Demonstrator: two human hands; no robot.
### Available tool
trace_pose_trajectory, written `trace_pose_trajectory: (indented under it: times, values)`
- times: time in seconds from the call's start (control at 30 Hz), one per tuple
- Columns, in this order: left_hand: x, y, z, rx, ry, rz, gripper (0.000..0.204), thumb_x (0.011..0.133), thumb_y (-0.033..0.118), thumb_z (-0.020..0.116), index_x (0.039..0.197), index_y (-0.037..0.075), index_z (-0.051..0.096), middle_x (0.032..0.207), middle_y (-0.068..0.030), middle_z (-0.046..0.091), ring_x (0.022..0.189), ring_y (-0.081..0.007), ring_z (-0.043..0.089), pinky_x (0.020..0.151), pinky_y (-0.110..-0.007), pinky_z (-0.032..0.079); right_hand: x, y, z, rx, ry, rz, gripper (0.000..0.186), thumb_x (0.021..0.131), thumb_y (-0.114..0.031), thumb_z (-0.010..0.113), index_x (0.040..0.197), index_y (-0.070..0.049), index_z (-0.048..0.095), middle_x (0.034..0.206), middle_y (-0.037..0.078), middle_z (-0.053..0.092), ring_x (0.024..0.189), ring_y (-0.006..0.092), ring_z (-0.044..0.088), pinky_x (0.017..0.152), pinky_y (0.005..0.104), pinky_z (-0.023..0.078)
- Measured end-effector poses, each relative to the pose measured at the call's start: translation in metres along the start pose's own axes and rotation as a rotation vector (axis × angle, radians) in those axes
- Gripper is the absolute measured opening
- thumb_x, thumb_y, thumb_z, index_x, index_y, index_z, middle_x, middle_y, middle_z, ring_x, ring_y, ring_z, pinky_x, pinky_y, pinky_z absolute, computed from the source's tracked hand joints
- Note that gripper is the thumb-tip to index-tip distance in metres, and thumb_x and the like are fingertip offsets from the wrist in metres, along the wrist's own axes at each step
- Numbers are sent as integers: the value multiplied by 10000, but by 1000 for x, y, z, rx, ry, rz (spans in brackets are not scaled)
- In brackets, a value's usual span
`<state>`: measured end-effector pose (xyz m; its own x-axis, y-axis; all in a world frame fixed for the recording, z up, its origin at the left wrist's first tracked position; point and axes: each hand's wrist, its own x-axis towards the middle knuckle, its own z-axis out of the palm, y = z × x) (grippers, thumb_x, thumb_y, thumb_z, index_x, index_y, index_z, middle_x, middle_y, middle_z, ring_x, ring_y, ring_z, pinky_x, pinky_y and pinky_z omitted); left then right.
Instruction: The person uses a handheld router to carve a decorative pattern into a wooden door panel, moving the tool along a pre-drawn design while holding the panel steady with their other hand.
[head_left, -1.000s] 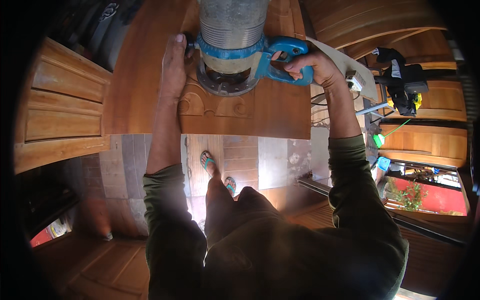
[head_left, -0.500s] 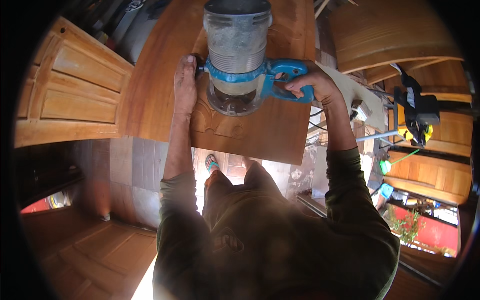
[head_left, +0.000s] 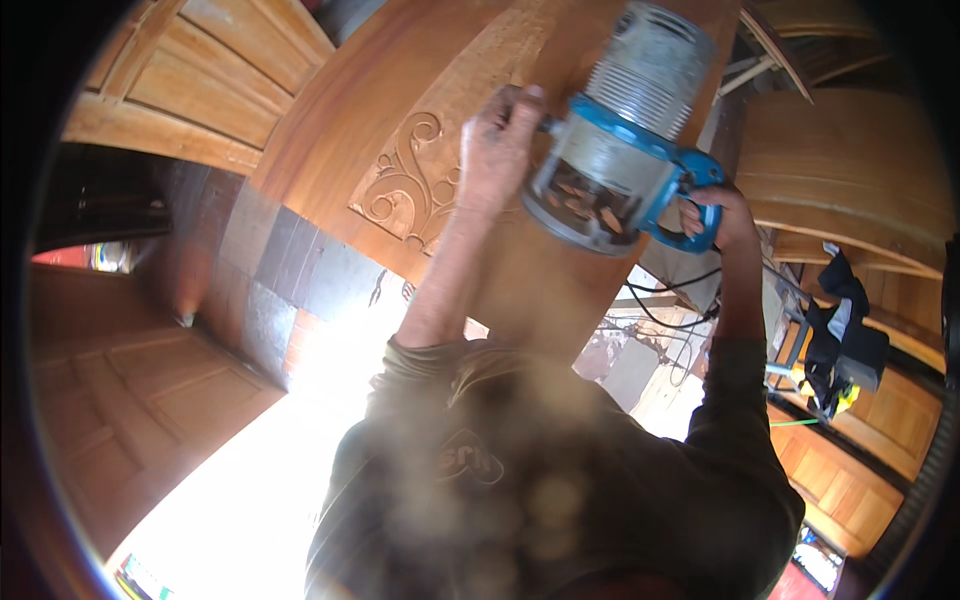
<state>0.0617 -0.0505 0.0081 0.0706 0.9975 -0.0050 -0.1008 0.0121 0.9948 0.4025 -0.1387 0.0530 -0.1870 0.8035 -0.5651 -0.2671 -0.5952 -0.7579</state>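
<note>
A grey router [head_left: 628, 125] with a blue collar stands over the right edge of a brown wooden board [head_left: 345, 110], toward the board's near right corner, its handle [head_left: 705, 168] reaching past that edge. The right hand [head_left: 718, 212] grasps this blue loop handle, fingers wrapped through it. The left hand [head_left: 497, 145] is clenched at the small knob [head_left: 550, 124] on the router's other side, though the hand hides most of the knob. I cannot tell whether the router's round base sits flat on the board. A carved scroll [head_left: 405, 185] curls between the left hand and the board's near left corner, close to the near edge. Beyond the right edge, a black cable [head_left: 660, 322] loops near the right forearm. A panelled door [head_left: 215, 75] stands past the left edge, and below it lies a tiled floor [head_left: 268, 235]. Well off to the right hangs a dark bundle [head_left: 845, 345].
</note>
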Motion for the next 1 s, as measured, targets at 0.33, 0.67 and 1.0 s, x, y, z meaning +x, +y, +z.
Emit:
trace_pose_trajectory:
  times: [0.33,0.67,1.0]
  values:
    - [-20,-14,45,54,25,-180,504,958,503,646,926,2,688,711,-171,675,703,-294,676,711,-417,525,-9,-3,-40,27,-16,-31,504,839,-118,646,1329,-28,566,679,82,561,468,187,541,447,331,457]
    - [-1,-30,45,111,76,-79,388,994,378,635,952,-1,707,768,-103,691,731,-200,636,698,-369,504,3,-3,-43,55,0,86,250,898,-187,659,1114,-74,602,694,48,549,473,163,501,452,324,411]
    - [13,-44,37,140,77,-150,381,976,410,625,970,44,732,800,-192,696,759,-318,674,743,-432,509,25,-4,-40,83,59,202,190,851,-237,724,897,-111,591,663,31,551,488,145,508,477,302,381]
